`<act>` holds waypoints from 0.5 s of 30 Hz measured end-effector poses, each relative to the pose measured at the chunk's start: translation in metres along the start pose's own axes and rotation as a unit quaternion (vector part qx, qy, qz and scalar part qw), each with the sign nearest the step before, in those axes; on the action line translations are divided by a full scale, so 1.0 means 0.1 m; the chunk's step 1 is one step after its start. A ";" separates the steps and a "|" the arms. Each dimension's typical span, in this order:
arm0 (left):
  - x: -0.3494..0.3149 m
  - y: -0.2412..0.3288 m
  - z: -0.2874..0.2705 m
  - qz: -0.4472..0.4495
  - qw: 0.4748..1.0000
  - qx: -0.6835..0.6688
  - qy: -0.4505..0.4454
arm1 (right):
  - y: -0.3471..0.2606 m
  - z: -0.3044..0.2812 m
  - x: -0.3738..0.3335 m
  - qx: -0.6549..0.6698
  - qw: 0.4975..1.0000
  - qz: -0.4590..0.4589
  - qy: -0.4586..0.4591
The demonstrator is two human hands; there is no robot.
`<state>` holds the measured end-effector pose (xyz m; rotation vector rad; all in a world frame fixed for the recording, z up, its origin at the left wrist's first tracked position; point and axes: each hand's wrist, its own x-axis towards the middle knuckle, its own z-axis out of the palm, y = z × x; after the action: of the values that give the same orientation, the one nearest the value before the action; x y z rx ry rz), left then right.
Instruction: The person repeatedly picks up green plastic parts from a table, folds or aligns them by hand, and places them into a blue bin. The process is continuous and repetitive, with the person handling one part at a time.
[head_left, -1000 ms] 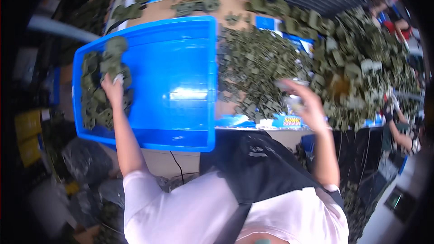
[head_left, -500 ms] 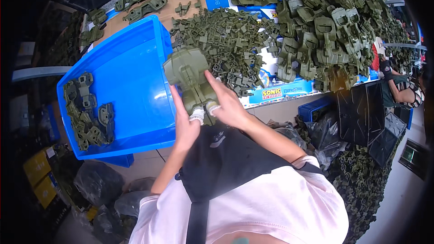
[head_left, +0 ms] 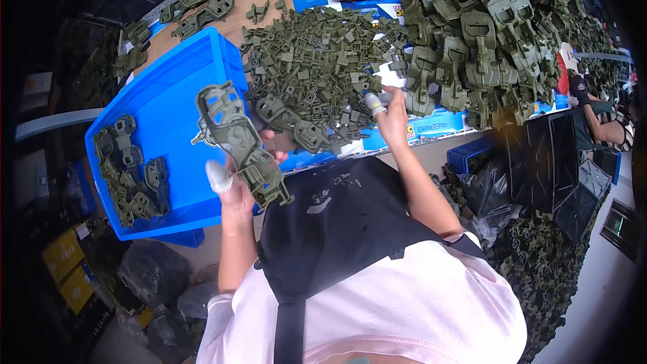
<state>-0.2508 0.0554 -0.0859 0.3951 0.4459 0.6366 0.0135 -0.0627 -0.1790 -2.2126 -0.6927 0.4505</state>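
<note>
A worker's left hand (head_left: 237, 197) clamps its fingers on a green plastic frame (head_left: 247, 151) at the right edge of a blue bin (head_left: 174, 141); the right hand (head_left: 393, 116), finger closure unclear, nears small green parts (head_left: 313, 61).

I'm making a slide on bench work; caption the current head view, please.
Left hand holding a green part near a blue bin; right hand beside a pile of small green pieces.
</note>
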 end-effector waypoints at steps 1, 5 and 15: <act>0.06 -0.03 0.04 -0.008 1.000 -0.026 -0.001 | 0.29 0.04 0.03 -0.064 0.997 0.020 0.037; 0.32 -0.19 0.13 -0.025 0.986 0.153 0.054 | 0.71 0.34 0.21 -0.049 0.998 0.024 -0.012; 0.56 -0.17 0.48 -0.199 0.931 0.304 -0.045 | -0.89 -0.77 -0.19 0.029 0.932 -0.321 -0.167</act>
<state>-0.1781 0.0682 -0.0694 0.8918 0.6132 0.0682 0.0083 -0.0670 -0.0596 -1.7265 -1.4975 0.4954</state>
